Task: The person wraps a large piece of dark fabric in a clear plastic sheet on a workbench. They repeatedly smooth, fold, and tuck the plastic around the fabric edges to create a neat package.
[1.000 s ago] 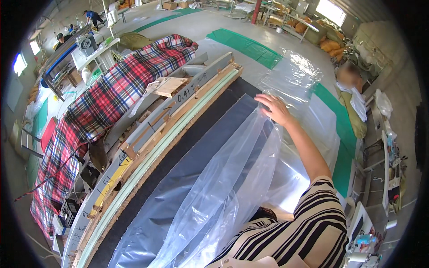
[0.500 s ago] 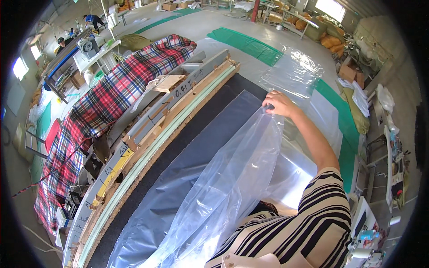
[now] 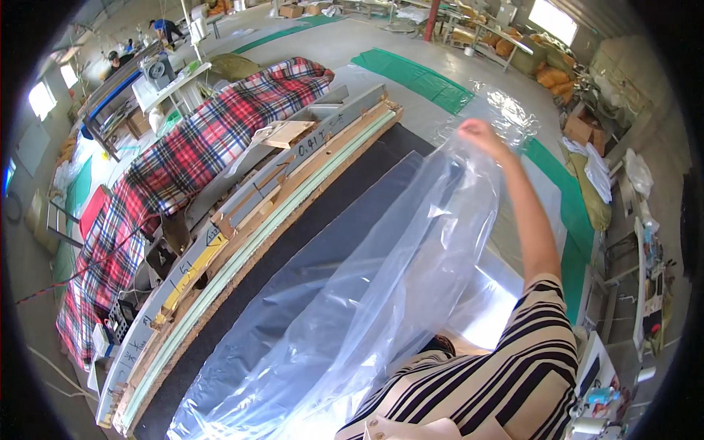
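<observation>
A large sheet of clear plastic film hangs in folds from my right hand. The fingers of that hand are closed on the film's far edge, and the hand is raised and a little blurred. The film slopes down from there toward my body and lies across a black work surface. Bluish film shows flat on that surface under the folds. My left hand and forearm do not show anywhere in the picture.
Along the left of the black surface runs a machine bed with wooden strips and a marked grey rail. A plaid cloth covers more equipment beyond. Green sheeting lies on the floor. Two people work far off at left.
My right hand has risen and moved away and slightly right, pulling the plastic film up with it. The film's folds now spread wider and stand higher over the surface.
</observation>
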`<state>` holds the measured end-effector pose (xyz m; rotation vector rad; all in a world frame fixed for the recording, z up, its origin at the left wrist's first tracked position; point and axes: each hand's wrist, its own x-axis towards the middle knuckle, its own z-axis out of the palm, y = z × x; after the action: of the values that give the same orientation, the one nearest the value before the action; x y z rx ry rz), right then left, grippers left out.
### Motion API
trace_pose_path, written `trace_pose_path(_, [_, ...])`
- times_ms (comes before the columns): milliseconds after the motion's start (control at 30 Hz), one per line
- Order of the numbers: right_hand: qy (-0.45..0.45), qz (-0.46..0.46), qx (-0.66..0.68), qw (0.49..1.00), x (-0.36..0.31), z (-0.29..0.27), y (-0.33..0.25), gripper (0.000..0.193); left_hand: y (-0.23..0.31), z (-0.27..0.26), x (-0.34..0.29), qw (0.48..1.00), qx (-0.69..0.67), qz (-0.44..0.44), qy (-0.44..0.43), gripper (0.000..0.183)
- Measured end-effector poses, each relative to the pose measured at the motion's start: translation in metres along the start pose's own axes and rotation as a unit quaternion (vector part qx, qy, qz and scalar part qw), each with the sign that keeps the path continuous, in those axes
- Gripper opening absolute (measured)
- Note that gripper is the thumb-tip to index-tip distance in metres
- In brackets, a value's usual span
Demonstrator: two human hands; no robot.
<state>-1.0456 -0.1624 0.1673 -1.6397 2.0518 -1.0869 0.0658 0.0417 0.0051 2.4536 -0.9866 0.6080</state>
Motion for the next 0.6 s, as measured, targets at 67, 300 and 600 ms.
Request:
trace_pose_path(67, [-0.050, 0.017, -0.105, 0.993, 0.008, 0.061, 0.021, 0.015, 0.002, 0.000, 0.001, 1.000, -0.010, -0.004, -0.007, 0.032])
trace_pose_path(300, [0.051, 0.011, -0.119, 0.991, 0.004, 0.134, 0.054, 0.016, -0.005, -0.007, 0.000, 0.998, -0.040, -0.036, -0.023, 0.035])
trace_pose_path(600, [0.001, 0.015, -0.043, 0.999, 0.035, 0.158, 0.028, 0.028, -0.052, -0.018, 0.017, 0.973, -0.166, -0.142, -0.078, 0.040])
